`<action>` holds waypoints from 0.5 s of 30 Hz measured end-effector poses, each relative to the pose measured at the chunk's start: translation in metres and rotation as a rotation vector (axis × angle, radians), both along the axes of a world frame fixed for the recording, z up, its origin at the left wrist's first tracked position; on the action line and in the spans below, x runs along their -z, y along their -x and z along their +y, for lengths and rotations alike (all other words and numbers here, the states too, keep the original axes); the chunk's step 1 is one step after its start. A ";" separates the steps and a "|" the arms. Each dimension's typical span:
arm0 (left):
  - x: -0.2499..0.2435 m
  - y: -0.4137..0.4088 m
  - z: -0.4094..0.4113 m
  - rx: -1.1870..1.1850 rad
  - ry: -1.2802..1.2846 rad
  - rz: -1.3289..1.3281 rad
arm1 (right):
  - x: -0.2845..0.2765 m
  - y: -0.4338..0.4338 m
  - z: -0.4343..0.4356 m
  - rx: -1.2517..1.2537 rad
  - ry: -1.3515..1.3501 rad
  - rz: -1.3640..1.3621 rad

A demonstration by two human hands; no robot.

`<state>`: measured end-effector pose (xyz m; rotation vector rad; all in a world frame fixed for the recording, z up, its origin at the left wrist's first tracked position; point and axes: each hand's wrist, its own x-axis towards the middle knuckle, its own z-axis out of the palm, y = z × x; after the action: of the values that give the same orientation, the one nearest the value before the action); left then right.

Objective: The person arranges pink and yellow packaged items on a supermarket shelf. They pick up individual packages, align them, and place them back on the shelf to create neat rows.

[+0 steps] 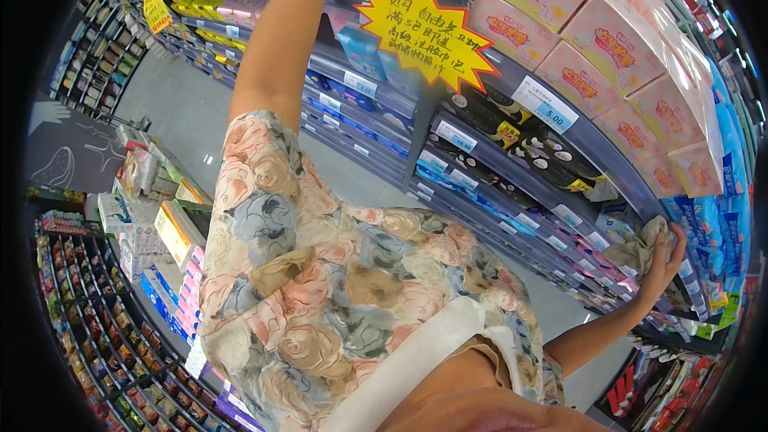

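At the right, my right hand point(665, 261) grips a crumpled grey-beige cloth point(636, 246). Cloth and fingers lie at the plastic front rail point(606, 165) of a store shelf, just left of blue packages point(696, 222). My left arm reaches up past the picture's top edge, so the left hand is out of view. Before me stand shelves of packaged goods, with pink patterned boxes point(621, 51) stacked on the upper one. A yellow starburst sign point(423, 33) with handwriting hangs at the shelf front near the middle.
Lower shelves with price-tag rails point(456, 138) hold black packages point(552, 159) and blue ones. Behind at the left stand stacked boxed goods point(180, 234) and a curved-looking rack of small packets point(114, 318). Red goods point(624, 384) sit in a low rack at the lower right.
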<state>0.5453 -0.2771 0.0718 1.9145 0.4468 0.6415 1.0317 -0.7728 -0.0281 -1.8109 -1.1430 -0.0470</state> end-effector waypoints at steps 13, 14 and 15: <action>0.011 0.001 0.001 -0.002 0.065 -0.053 | 0.005 -0.006 0.000 0.015 -0.001 -0.082; 0.009 0.001 -0.002 -0.030 0.077 -0.037 | 0.006 -0.006 0.000 0.015 -0.008 -0.074; 0.008 0.001 -0.006 -0.060 0.090 -0.024 | 0.005 -0.005 0.000 0.017 -0.002 -0.091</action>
<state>0.5447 -0.2826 0.0639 1.8121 0.5117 0.6720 1.0371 -0.7731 -0.0331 -1.8331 -1.1907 -0.1423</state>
